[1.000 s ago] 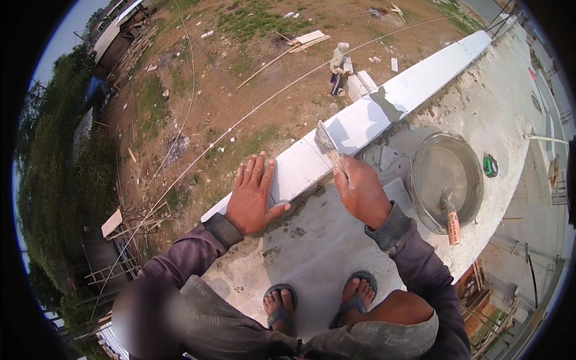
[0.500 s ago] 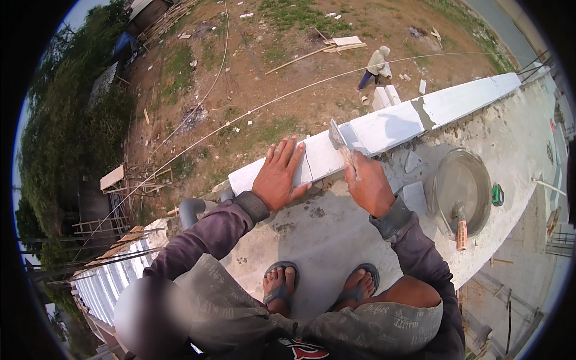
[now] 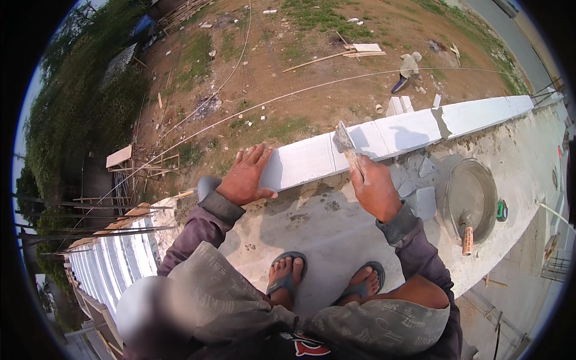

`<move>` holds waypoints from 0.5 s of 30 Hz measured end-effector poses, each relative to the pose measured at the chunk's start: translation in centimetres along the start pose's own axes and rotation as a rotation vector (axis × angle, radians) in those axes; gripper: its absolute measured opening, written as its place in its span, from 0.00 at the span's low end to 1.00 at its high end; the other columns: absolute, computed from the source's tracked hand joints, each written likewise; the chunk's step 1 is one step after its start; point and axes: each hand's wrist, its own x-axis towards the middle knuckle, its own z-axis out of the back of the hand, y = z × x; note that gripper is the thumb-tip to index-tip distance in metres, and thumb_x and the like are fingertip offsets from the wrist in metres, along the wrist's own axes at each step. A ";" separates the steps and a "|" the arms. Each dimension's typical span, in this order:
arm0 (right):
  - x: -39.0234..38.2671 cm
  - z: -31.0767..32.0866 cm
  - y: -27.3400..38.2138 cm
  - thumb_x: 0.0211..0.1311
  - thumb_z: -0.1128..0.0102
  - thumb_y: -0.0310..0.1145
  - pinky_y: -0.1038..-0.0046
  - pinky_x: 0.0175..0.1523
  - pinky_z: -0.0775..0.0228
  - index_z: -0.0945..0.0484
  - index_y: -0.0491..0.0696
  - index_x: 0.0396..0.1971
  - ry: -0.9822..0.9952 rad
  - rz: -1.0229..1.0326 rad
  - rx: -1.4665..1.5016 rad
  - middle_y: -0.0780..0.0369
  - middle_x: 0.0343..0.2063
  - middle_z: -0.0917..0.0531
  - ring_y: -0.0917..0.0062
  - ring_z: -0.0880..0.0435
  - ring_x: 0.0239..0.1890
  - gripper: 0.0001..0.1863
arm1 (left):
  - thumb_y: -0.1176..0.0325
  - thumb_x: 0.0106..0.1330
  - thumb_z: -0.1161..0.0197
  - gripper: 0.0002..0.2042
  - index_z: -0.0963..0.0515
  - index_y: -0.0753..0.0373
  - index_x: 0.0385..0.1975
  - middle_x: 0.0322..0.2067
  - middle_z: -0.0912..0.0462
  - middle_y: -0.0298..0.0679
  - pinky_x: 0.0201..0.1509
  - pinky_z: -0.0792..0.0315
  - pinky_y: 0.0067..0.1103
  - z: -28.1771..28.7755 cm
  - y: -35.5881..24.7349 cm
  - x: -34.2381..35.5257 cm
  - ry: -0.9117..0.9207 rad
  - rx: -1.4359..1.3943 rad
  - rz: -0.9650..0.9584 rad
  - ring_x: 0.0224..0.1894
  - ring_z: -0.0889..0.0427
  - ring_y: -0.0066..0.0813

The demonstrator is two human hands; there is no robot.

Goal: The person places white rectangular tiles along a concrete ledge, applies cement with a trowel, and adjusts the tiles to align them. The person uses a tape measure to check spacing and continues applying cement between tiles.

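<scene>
A row of white blocks (image 3: 300,163) runs along the edge of the concrete ledge, with a thin joint line across it. At its left end my left hand (image 3: 245,179) lies against the block's end, fingers spread and thumb by the near lower edge. My right hand (image 3: 378,189) is closed round the wooden handle of a tool with a flat grey metal head (image 3: 344,138). That head is at the top of the blocks, right of the joint line; whether it touches them I cannot tell.
A round tub (image 3: 472,195) of grey mortar with an orange-handled trowel (image 3: 467,240) stands at right, a green tape measure (image 3: 501,210) beside it. Block offcuts (image 3: 425,201) lie near the tub. Past the ledge the ground drops away, where a person (image 3: 408,71) bends near loose blocks.
My left hand has slid left from the block's top to its left end. The right hand keeps its grip, and the tool's head shows more broadside. The whole view has shifted.
</scene>
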 end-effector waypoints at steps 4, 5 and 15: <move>0.5 -2.6 2.1 0.68 0.44 0.30 0.48 0.41 0.27 0.26 0.38 0.39 0.054 0.088 0.047 0.44 0.30 0.18 0.44 0.18 0.36 0.10 | 0.57 0.50 0.21 0.53 0.46 0.65 0.75 0.73 0.43 0.56 0.80 0.50 0.44 -1.0 0.6 -0.2 -0.012 -0.072 0.010 0.75 0.43 0.55; 0.8 -3.2 2.4 0.68 0.44 0.30 0.49 0.41 0.27 0.26 0.38 0.39 0.071 0.095 0.032 0.44 0.30 0.18 0.44 0.18 0.36 0.10 | 0.60 0.50 0.21 0.52 0.46 0.64 0.75 0.73 0.43 0.57 0.80 0.49 0.43 -1.2 0.7 -0.1 -0.029 -0.079 0.000 0.75 0.42 0.55; 1.6 -6.0 2.0 0.69 0.43 0.34 0.50 0.42 0.25 0.25 0.37 0.43 0.152 0.060 -0.034 0.46 0.33 0.17 0.48 0.17 0.38 0.13 | 0.57 0.53 0.22 0.52 0.47 0.67 0.74 0.74 0.44 0.54 0.80 0.50 0.43 -1.2 0.4 -0.1 -0.009 -0.037 -0.003 0.76 0.44 0.51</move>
